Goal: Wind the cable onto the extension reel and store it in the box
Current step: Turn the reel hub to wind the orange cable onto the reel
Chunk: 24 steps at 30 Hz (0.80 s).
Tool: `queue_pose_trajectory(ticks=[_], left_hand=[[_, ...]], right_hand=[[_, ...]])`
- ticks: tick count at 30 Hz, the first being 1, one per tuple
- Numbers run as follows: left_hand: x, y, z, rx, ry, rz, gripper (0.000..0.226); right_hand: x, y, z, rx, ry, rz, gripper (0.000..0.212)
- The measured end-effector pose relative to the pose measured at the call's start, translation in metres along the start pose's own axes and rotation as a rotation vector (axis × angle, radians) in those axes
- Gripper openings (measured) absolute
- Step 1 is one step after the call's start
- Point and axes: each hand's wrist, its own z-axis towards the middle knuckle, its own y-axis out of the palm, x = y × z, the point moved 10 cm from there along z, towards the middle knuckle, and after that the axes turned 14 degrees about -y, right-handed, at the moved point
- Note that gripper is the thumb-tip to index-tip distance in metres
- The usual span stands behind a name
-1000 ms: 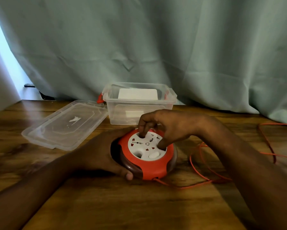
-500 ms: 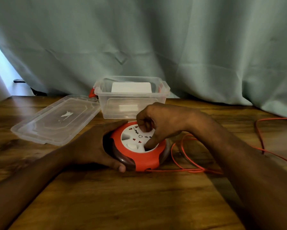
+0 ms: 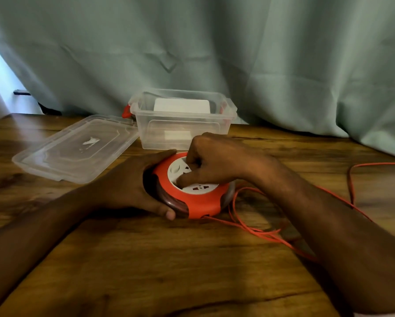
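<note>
Head view: reel (image 3: 198,202) flat, sockets seemingly upward.

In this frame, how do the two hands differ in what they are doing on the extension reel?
The left hand cups the side of the extension reel, palm against its rim, while the right hand reaches over from above. The left hand's fingers spread around the body; the right hand's fingers press into the white socket face. Both touch the reel on the table.

Red reel (image 3: 198,202) flat, cable (image 3: 256,227) loose, box (image 3: 182,124) open.
</note>
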Motion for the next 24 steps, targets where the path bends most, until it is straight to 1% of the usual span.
queue_pose_trajectory(ticks=[2,3,5,6,8,10,12,15,20,22,24], left_hand=[[0.000,0.000,0.000,0.000,-0.006,0.009,0.118],[0.000,0.000,0.000,0.001,-0.012,0.016,0.115],[-0.001,0.000,0.000,0.002,-0.019,0.021,0.112],[0.000,0.000,0.000,-0.002,-0.020,0.023,0.112],[0.000,0.001,0.000,-0.004,-0.018,0.031,0.116],[-0.001,0.000,0.000,-0.005,-0.017,0.035,0.117],[0.000,0.000,-0.001,-0.007,-0.017,0.034,0.115],[0.000,0.000,0.000,0.004,-0.016,0.042,0.127],[-0.002,-0.001,0.000,0.009,-0.028,0.049,0.133],[-0.002,-0.001,0.000,0.013,-0.033,0.068,0.134],[-0.002,-0.001,0.000,0.009,-0.036,0.065,0.133]], right_hand=[[-0.003,-0.004,-0.001,0.002,-0.029,-0.006,0.040],[-0.004,-0.009,-0.002,0.017,-0.048,-0.012,0.035],[-0.004,-0.016,-0.004,0.021,-0.095,0.040,0.018],[-0.004,-0.017,-0.005,-0.001,-0.122,0.095,0.023],[0.000,-0.013,-0.007,-0.071,-0.145,0.200,0.044],[0.006,-0.010,-0.010,-0.109,-0.132,0.236,0.054],[0.012,-0.007,-0.011,-0.120,-0.117,0.245,0.058],[0.018,-0.003,-0.009,-0.114,-0.091,0.244,0.063],[0.022,-0.007,-0.011,-0.071,-0.057,0.226,0.079],[0.020,-0.009,-0.013,-0.052,-0.042,0.209,0.077],[0.017,-0.009,-0.013,-0.042,-0.024,0.164,0.069]])
